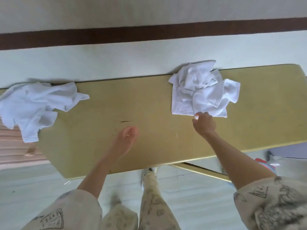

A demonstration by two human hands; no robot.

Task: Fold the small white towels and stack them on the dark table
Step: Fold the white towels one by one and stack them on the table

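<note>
1. Towels [201,90]: crumpled heap, far right of worktop [132,100]; second heap [33,103] at left end.
2. Likely soft, light, limp; take by corner.
3. Right hand [205,123] pinches near edge; left hand [128,136] loose, holding nothing.

Yellowish surface [149,100] seen from above. Crumpled pile of white towels [201,90] at far right side, second heap of white towels [33,105] at left end, hanging over the edge. Right hand [205,123] at near edge of right pile, fingers [196,117] pinching a towel corner. Left hand [128,131] blurred, hovering mid-surface, loosely curled, holding nothing. Patterned sleeves and trousers [149,205] below.
</note>
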